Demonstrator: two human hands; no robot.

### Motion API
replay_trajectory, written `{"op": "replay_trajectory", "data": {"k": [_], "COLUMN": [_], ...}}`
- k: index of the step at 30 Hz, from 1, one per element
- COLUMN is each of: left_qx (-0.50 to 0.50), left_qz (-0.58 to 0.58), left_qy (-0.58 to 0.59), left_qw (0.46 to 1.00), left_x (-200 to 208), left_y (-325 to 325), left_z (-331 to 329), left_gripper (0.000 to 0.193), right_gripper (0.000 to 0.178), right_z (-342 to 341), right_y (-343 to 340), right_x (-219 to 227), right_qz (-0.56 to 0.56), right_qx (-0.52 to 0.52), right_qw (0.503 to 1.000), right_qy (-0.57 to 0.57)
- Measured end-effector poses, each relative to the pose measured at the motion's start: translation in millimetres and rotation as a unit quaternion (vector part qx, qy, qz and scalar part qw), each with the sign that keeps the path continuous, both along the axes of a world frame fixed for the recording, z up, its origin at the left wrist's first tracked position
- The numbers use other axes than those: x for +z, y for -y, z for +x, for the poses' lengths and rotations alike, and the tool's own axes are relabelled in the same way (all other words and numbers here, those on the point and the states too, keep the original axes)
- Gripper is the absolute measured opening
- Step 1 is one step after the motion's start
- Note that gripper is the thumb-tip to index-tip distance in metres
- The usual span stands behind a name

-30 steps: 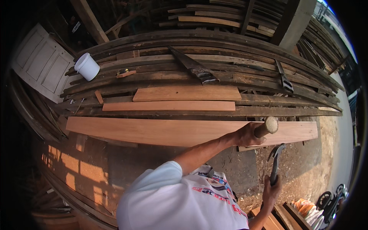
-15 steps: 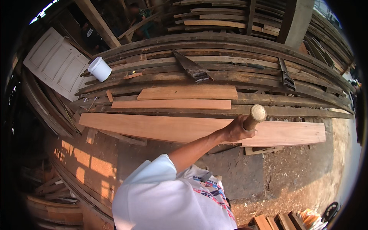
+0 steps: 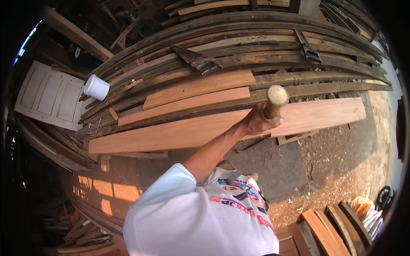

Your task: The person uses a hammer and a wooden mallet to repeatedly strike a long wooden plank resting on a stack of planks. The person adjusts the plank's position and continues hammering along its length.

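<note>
Left of the hand (image 3: 258, 120), white bucket (image 3: 98, 88)

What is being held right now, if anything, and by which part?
The left hand grips a thick wooden shaft just below its pale round end; its lower part is hidden. The right hand is out of view.
</note>
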State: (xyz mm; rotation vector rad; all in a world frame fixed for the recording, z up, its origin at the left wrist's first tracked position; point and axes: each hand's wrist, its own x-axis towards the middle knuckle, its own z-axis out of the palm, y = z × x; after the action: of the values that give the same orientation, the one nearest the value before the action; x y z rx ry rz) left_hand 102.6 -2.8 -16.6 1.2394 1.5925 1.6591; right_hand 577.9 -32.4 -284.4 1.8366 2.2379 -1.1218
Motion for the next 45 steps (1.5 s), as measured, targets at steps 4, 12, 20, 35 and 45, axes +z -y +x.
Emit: {"op": "replay_trajectory", "data": {"k": [4,12,20,35,45], "left_qx": [0.040,-0.011,-0.037,0.009,0.000], "left_qz": [0.181,0.152,0.121,0.066,0.041], "left_qy": [0.282,0.164,0.159,0.172,0.039], "left_qw": [0.941,0.975,0.979,0.983,0.998], "left_x": [-14.9,3.9,-4.3,1.0,-5.2], "left_y": [37.8,41.6,43.9,28.6,31.2], "left_z": [-16.2,-13.7,-17.1,-13.8,-15.8], "left_gripper": [0.018,0.019,0.021,0.018,0.021], "right_gripper": [0.031,0.032,0.032,0.033,0.037], "right_z": [4.3,3.3,5.0,13.2,-151.0], "right_y": [21.9,55.7,70.8,82.0,-13.5], "right_x": [13.2,1.3,-11.3,-45.0,231.3], "right_qz": [-0.029,-0.065,-0.078,-0.074,0.083], "right_qx": [-0.029,-0.088,-0.102,-0.124,-0.077], "right_qw": [0.999,0.993,0.990,0.988,0.970], "right_qy": [0.028,0.051,0.064,0.050,-0.215]}}
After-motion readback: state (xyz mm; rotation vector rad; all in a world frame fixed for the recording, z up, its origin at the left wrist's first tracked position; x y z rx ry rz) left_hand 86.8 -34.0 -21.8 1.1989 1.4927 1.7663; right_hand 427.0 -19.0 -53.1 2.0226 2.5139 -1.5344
